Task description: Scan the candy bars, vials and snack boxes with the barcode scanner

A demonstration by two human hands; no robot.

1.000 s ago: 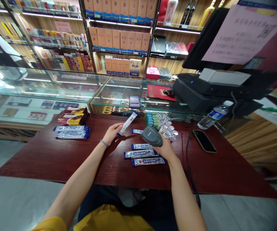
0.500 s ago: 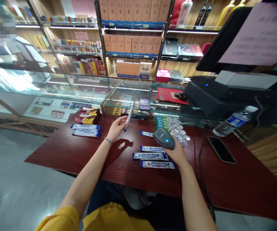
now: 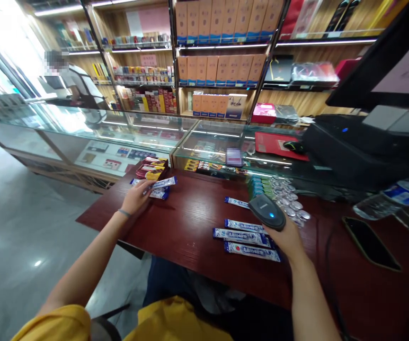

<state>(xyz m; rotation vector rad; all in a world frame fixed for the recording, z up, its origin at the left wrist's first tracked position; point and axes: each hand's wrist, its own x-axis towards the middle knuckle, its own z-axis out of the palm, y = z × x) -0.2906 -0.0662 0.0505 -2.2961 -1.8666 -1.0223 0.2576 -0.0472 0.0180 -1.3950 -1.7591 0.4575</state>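
Observation:
My left hand [image 3: 136, 197] pinches a slim blue-and-white stick packet [image 3: 164, 182] above a small pile of like packets [image 3: 160, 193] on the left of the dark red table [image 3: 186, 213]. My right hand [image 3: 289, 237] is wrapped round a dark grey barcode scanner [image 3: 267, 212] with a blue light on top. Beneath and beside the scanner lie several more stick packets [image 3: 242, 236]. Behind it are rows of silver-topped items [image 3: 289, 199] and blue and green packs [image 3: 257, 185]. Red and yellow packs [image 3: 152, 168] sit behind the left pile.
A glass display counter [image 3: 222, 128] runs along the far side of the table. On the right are a water bottle [image 3: 392, 196], a phone [image 3: 371, 242] and a dark monitor [image 3: 378, 61]. A person [image 3: 80, 83] stands beyond the counter at the left.
My left hand has moved left with the stick packet, from mid-table to over the left pile. My right hand keeps the scanner above the right-hand packets. The view has turned left.

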